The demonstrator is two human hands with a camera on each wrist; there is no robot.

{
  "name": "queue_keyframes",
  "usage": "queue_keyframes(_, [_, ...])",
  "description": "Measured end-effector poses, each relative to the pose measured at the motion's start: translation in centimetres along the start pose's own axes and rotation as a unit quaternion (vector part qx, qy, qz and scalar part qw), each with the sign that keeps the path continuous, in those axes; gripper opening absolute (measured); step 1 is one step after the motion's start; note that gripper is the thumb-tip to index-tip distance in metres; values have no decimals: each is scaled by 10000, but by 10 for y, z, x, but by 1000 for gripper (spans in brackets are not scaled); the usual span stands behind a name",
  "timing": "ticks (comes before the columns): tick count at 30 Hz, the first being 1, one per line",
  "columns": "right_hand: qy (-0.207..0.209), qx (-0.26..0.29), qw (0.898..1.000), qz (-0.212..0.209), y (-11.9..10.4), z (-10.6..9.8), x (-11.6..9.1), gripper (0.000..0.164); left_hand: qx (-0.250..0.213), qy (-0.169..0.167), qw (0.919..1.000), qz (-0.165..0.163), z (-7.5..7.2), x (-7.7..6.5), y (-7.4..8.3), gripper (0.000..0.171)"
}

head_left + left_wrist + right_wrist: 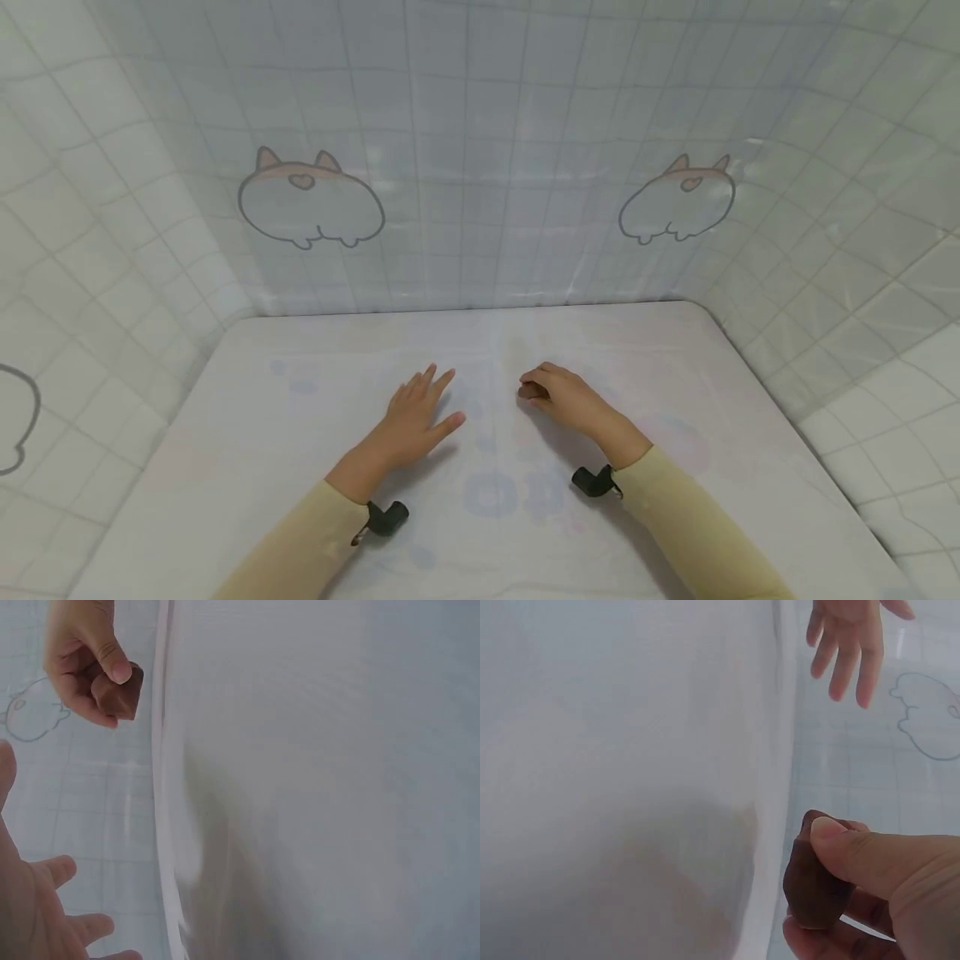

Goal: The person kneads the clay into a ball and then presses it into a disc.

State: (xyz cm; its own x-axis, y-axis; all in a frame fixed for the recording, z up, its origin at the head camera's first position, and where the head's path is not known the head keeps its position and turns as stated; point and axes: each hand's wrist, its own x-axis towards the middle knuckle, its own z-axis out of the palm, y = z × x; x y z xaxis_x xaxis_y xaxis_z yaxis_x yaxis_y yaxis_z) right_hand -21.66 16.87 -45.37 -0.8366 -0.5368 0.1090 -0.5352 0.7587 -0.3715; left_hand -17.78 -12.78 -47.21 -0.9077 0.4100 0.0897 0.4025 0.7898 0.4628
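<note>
A small brown lump (810, 889), smooth and dull with a few blunt edges, is pinched between the thumb and fingers of my right hand (573, 402). The left wrist view shows the same lump from the other side, with a flat, angular face beside the thumb tip. In the head view the curled fingers hide most of it. To the left, my left hand (412, 421) is held over the table with its fingers spread, holding nothing. A gap of bare table separates the two hands.
The white table (315, 508) has faint bluish prints and rounded far corners. Grid-patterned sheeting (487, 192) with cartoon animal outlines rises behind it and along both sides. Dark wrist cameras sit at the cuffs of both pale yellow sleeves (682, 517).
</note>
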Motion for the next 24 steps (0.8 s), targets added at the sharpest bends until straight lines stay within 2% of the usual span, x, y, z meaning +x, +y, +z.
queue_keyframes(7, [494,596,9968,-192,-5,-2,3,37,-642,273,9975,112,0,9,8,74])
queue_keyframes(11, [864,1124,9895,-267,-10,-3,8,40,-1106,331,9933,103,3,15,15,72])
queue_keyframes(16, [1182,1502,9807,-406,-21,-4,15,42,-1603,374,9863,85,3,22,24,69])
queue_keyframes(21, [1507,1788,9711,-486,-32,-2,20,42,-2085,454,9769,66,1,28,31,69])
queue_keyframes(24, [1712,1893,9647,-657,-38,1,23,41,-2605,544,9639,-13,1,31,35,73])
